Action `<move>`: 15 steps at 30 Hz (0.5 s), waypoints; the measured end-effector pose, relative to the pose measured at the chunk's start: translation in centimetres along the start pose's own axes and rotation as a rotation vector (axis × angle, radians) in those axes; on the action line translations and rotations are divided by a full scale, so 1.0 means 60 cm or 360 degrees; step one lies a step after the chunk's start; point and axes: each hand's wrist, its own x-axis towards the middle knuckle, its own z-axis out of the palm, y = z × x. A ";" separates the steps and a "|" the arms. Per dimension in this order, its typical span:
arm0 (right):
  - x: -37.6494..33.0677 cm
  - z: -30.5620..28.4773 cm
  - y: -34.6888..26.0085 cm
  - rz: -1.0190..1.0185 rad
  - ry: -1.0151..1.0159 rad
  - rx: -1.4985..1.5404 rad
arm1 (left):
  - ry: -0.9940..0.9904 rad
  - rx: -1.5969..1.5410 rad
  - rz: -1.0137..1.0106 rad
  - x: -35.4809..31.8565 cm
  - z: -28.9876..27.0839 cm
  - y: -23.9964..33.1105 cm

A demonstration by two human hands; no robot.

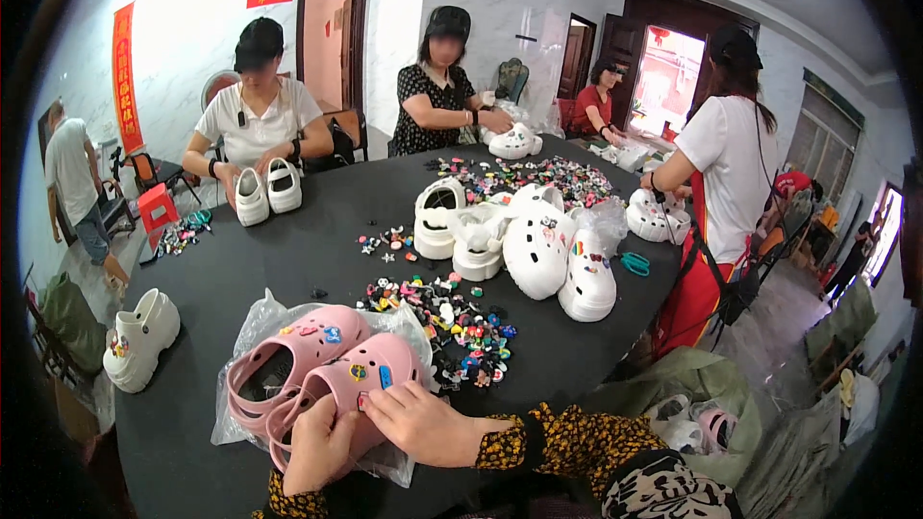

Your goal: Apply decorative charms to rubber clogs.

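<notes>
Two pink clogs lie side by side on a clear plastic bag [255,315] at the near part of the dark table. Small colourful charms dot the uppers of both the farther clog [312,332] and the nearer clog [338,386]. My left hand [320,442] is closed around the side of the nearer clog, thumb on its upper. Across the toe of that same clog lies my right hand [418,423], its fingertips pressed beside a small reddish charm. Whether a charm is under those fingertips is hidden.
A heap of loose charms [471,327] lies just beyond the clogs, with a larger one [567,176] farther back. White clogs [536,255] stand mid-table, near teal scissors [635,263]; another white clog [142,341] stands left. Several people work around the table [336,231].
</notes>
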 end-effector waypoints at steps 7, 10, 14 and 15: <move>-0.016 -0.038 0.073 0.0065 0.0022 0.0490 | -0.0004 -0.0106 0.0010 0.006 0.001 0.006; -0.038 -0.091 0.154 0.0204 0.0218 0.0304 | -0.0097 -0.0041 -0.0052 0.011 -0.006 0.020; -0.124 -0.164 0.310 0.0810 0.0982 0.0855 | -0.0081 -0.0138 -0.0031 0.012 0.003 0.003; -0.122 -0.198 0.320 0.1175 0.1094 0.1002 | -0.0063 -0.0163 -0.0080 0.004 -0.003 -0.006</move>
